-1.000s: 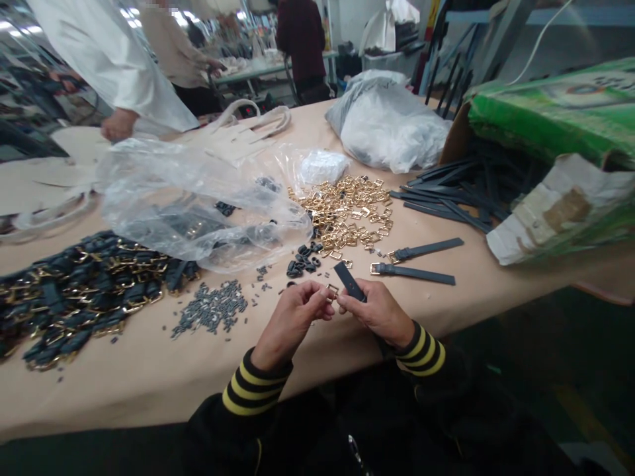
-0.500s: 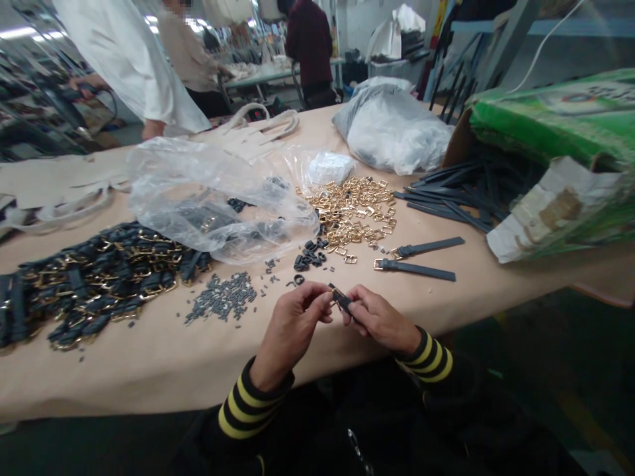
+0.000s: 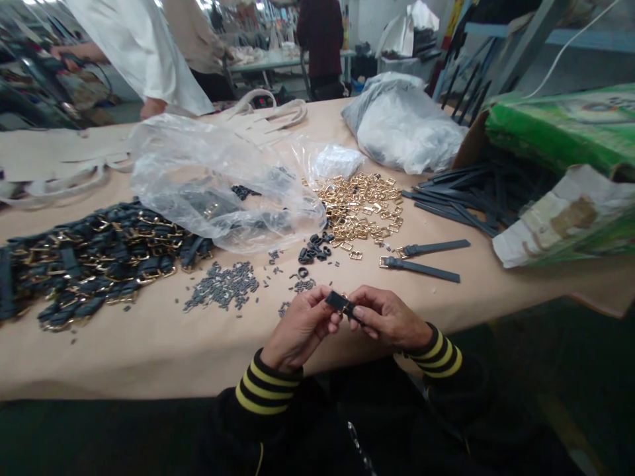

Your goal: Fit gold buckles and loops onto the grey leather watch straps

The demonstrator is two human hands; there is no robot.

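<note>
Over the table's front edge I hold a dark strap (image 3: 337, 301) with a gold buckle on it. My left hand (image 3: 305, 325) pinches the strap's flat left end. My right hand (image 3: 389, 317) grips the strap on the other side of the buckle, thumb on top. Just beyond, two buckled straps (image 3: 421, 268) lie side by side. Several dark strap loops (image 3: 314, 248) rest behind my left hand. A heap of gold buckles (image 3: 364, 205) spreads farther back. Small dark pieces (image 3: 223, 285) are scattered to the left.
A large pile of buckled straps (image 3: 99, 264) covers the left side. Clear plastic bags (image 3: 173, 158) lie in the middle, with a stuffed bag (image 3: 407, 125) behind. At the right, a green box (image 3: 565, 132) holds loose straps (image 3: 461, 192). A person in white (image 3: 133, 53) stands across the table.
The strap's left end now sticks out farther through the buckle, flat between my left fingers. Both hands have shifted slightly right and down in view, and the camera view has moved a little.
</note>
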